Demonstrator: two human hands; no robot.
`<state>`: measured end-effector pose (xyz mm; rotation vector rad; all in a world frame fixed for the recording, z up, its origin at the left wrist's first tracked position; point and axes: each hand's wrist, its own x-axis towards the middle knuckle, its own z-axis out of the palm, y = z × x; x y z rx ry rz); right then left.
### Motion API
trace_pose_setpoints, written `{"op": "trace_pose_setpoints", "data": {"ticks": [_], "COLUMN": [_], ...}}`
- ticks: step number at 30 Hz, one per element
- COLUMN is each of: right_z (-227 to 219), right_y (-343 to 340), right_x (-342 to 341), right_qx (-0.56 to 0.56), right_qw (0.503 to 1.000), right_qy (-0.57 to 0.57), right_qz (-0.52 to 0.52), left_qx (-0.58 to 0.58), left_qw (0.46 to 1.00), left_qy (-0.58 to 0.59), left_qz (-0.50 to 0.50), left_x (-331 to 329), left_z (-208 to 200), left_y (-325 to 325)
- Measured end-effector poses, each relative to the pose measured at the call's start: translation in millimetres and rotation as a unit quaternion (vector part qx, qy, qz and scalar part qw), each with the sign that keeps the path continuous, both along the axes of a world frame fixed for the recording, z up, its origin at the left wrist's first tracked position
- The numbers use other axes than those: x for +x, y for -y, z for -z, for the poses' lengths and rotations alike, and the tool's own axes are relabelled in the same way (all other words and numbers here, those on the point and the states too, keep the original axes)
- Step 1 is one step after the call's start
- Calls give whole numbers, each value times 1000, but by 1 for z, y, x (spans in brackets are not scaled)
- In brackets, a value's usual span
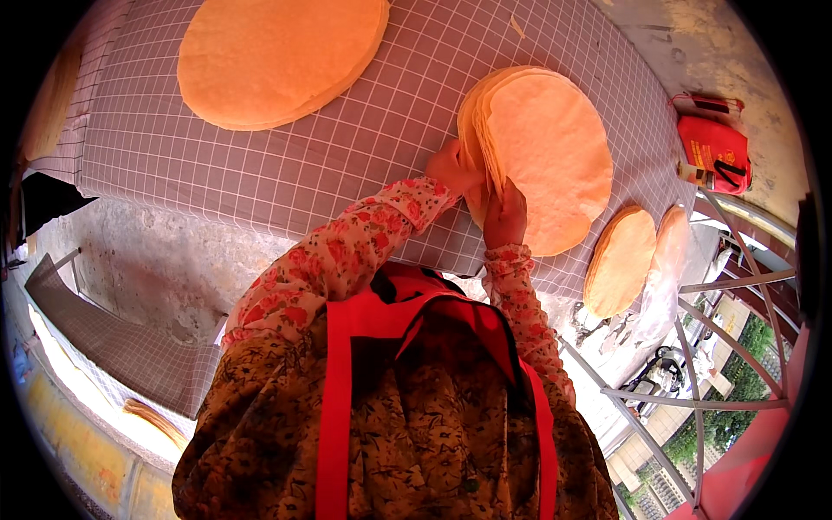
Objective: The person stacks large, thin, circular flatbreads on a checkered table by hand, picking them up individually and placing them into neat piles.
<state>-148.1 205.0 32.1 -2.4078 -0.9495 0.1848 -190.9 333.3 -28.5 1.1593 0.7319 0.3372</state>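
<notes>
A stack of thin, round, pale-orange flatbreads [550, 147] lies on a table under a grey checked cloth [373, 147]. Its layers fan out along the left side. My left hand [455, 167] is closed on the lower-left edge of the stack, its fingertips partly hidden by the layers. Just right of it, my right hand [505, 215] pinches the near edge of the upper flatbreads. Both of my sleeves are floral. Farther left on the cloth sits a second, larger pile of flatbreads [282, 56].
At the right end stand a smaller flatbread stack [620, 262] and a clear plastic bag [666, 264]. A red bag [715, 147] lies beyond the table's right edge, above metal bars [693, 403]. A thin scrap [517, 28] rests on the cloth's far side.
</notes>
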Motion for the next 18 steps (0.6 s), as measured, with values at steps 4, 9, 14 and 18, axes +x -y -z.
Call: {"op": "trace_pose_setpoints", "data": {"ticks": [4, 9, 14, 18], "right_z": [-8, -4, -3, 0], "right_y": [1, -5, -13, -12], "right_x": [0, -11, -15, -14], "right_qx": [18, -1, -9, -5], "right_qw": [1000, 997, 996, 996], "right_qy": [-23, 74, 83, 82], "right_qz": [-13, -17, -14, -30], "left_qx": [24, 77, -127, -172], "left_qw": [998, 989, 987, 969], "left_qy": [-44, -117, 61, 148], "left_qz": [23, 55, 76, 100], "left_x": [2, 6, -4, -7], "left_z": [-7, -11, 14, 5], "left_y": [-1, -6, -7, -10]}}
